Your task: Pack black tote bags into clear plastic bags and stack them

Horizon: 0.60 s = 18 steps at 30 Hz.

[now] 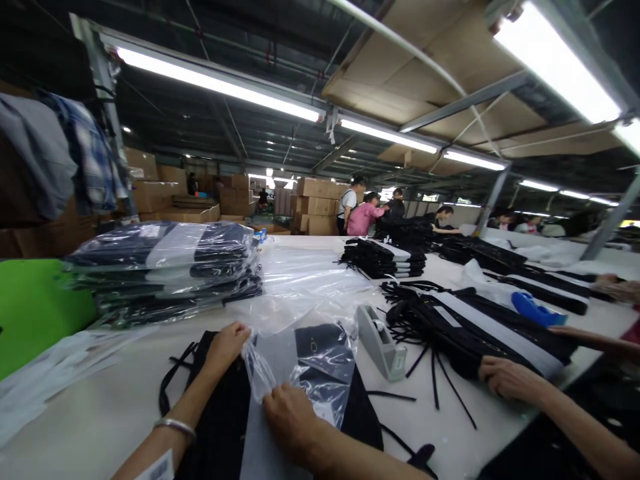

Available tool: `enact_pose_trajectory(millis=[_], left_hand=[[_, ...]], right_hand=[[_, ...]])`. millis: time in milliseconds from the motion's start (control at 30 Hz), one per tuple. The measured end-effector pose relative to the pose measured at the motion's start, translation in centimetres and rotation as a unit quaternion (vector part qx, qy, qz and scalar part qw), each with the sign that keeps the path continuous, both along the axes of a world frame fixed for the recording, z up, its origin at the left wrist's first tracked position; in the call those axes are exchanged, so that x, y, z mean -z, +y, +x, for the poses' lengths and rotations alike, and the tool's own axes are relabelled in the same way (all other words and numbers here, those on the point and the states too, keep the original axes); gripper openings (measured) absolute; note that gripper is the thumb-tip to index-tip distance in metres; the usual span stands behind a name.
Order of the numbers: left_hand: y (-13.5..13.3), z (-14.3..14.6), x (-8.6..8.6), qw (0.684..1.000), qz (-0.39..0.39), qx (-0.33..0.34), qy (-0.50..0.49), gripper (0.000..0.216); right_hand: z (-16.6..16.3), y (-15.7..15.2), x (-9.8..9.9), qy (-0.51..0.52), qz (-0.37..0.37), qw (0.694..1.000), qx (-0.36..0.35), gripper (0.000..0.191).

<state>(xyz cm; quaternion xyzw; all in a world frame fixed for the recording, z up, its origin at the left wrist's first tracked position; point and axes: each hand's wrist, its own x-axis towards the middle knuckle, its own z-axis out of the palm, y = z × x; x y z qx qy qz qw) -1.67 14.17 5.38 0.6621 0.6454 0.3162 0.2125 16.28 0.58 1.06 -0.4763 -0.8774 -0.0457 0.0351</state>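
Workshop: roofed hall, strip lights (215, 83) hung low over the work, presumably for even light; cartons (317, 207) stacked at the far side.
Table (125, 393): pale, spread from near left to far right.
Right pile: black strapped goods (435, 327), pale band across, straps trailing; a co-worker's hand (505, 377) rested at its near edge.
Left stack: bagged goods (170, 267), laid flat one on another, probably so they would not slide.
Black cloth piece (363, 407): near middle, flat before the person, directly under both hands.
Clear plastic bag (330, 360): over or around that piece, could not tell which; film bunched between the hands.
Tape dispenser (383, 347): just right of the bag, likely for easy reach.
Left hand (230, 343): fingertips together, pinched on the film's left edge.
Right hand (293, 413): fist clamped on film, nearer; the two grips apparently kept it taut.
Bracelet (175, 427): metal, left wrist.
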Motion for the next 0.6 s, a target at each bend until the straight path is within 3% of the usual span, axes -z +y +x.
enact_pose_trajectory(millis=[133, 267, 333, 433, 500, 600], left_hand=[[-0.8, -1.5, -1.2, 0.991, -0.008, -0.008, -0.136, 0.032], [-3.7, -2.6, -0.9, 0.966, -0.063, -0.06, -0.244, 0.035], [-5.4, -2.4, -0.4, 0.928, -0.144, -0.07, -0.335, 0.043], [-7.5, -0.7, -0.1, 0.828, -0.271, -0.027, -0.49, 0.047], [-8.3, 1.2, -0.4, 0.78, -0.293, -0.003, -0.553, 0.041], [-8.0, 4.0, -1.5, 0.748, -0.253, 0.002, -0.613, 0.032]], right_hand=[[1.3, 0.4, -0.5, 0.001, -0.005, 1.0, 0.0, 0.009], [3.0, 0.9, -1.4, 0.012, -0.004, 1.0, -0.013, 0.009], [3.5, 1.0, -2.3, 0.048, 0.007, 0.999, -0.015, 0.014], [4.2, 0.9, -4.4, 0.138, 0.046, 0.989, 0.008, 0.026], [4.7, 0.7, -6.0, 0.183, 0.079, 0.98, 0.025, 0.029], [5.8, -0.3, -8.1, 0.191, 0.109, 0.975, 0.026, 0.026]])
